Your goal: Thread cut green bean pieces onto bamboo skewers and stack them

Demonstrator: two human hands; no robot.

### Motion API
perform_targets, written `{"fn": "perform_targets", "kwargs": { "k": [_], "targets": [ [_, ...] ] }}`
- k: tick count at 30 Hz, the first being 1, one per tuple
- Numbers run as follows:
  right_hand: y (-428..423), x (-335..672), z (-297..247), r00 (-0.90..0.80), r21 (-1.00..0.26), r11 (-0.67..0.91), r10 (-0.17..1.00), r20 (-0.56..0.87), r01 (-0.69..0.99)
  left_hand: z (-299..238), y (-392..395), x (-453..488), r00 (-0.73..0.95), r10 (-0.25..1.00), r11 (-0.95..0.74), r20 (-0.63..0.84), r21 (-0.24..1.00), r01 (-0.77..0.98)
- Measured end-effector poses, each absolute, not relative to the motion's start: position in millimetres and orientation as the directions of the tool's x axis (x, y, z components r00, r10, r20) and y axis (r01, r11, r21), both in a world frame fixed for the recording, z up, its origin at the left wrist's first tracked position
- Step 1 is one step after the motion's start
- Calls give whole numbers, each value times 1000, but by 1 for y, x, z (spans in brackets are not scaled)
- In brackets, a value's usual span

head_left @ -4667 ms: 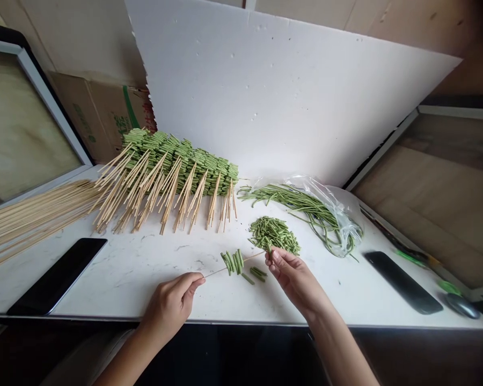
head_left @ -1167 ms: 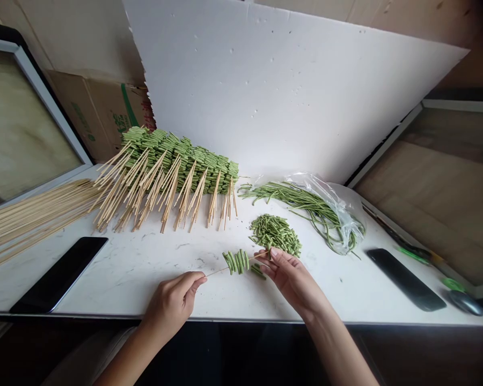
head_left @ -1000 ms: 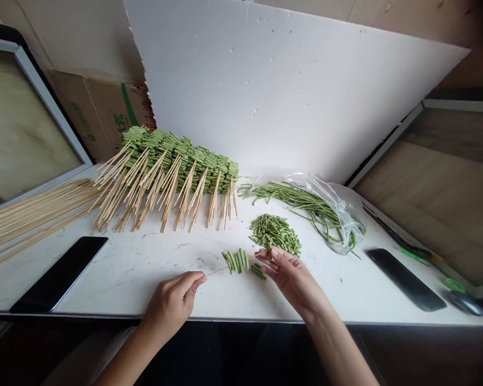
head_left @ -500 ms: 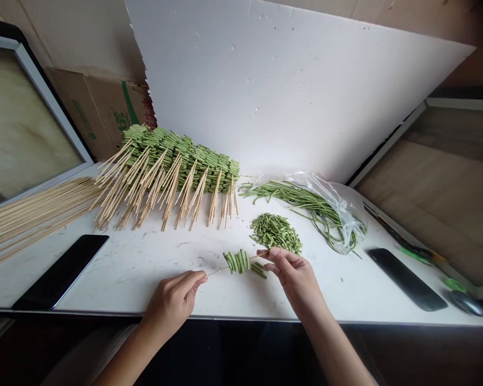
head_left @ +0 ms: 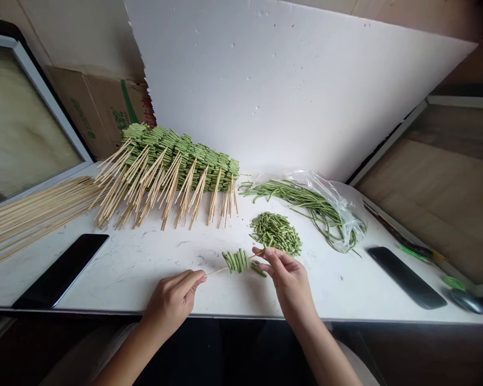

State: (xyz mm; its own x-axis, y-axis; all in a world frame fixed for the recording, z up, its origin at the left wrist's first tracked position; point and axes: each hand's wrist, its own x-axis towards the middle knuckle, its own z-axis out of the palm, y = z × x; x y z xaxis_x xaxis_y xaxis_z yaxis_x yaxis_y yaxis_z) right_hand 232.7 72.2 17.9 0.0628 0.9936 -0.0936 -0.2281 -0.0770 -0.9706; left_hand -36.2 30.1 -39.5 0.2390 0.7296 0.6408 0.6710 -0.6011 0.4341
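Note:
My left hand (head_left: 176, 295) is closed, pinching the lower end of a thin bamboo skewer (head_left: 216, 271) above the table's front half. Several short pieces of green long bean (head_left: 236, 261) are threaded side by side on the skewer. My right hand (head_left: 285, 276) pinches a cut bean piece (head_left: 264, 247) at the skewer's far tip; the fingers hide most of it. Below those fingers a few loose bean pieces (head_left: 259, 269) lie on the table. Just behind the right hand is a pile of cut beans (head_left: 277, 232).
Stacked bean skewers (head_left: 181, 161) stand at the back left beside loose bamboo skewers (head_left: 40, 206). Long beans (head_left: 301, 197) lie partly in a clear plastic bag (head_left: 348, 220). A phone (head_left: 62, 271) lies left, another dark flat object (head_left: 406, 277) right. A white board (head_left: 285, 91) rises behind.
My right hand has shifted slightly left along the skewer, its fingers now closer to the threaded beans. My left hand keeps its grip in almost the same place.

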Motion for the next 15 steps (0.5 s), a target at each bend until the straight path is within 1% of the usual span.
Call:
{"fn": "perform_targets", "kwargs": {
  "k": [11, 15],
  "targets": [
    [63, 219, 23, 162, -964, -67, 980, -112, -257, -39, 30, -36, 246, 691, -623, 680, 387, 680],
    [62, 217, 24, 158, -970, -39, 984, -78, -239, -37, 29, -36, 254, 704, -616, 663, 392, 683]
  ]
}}
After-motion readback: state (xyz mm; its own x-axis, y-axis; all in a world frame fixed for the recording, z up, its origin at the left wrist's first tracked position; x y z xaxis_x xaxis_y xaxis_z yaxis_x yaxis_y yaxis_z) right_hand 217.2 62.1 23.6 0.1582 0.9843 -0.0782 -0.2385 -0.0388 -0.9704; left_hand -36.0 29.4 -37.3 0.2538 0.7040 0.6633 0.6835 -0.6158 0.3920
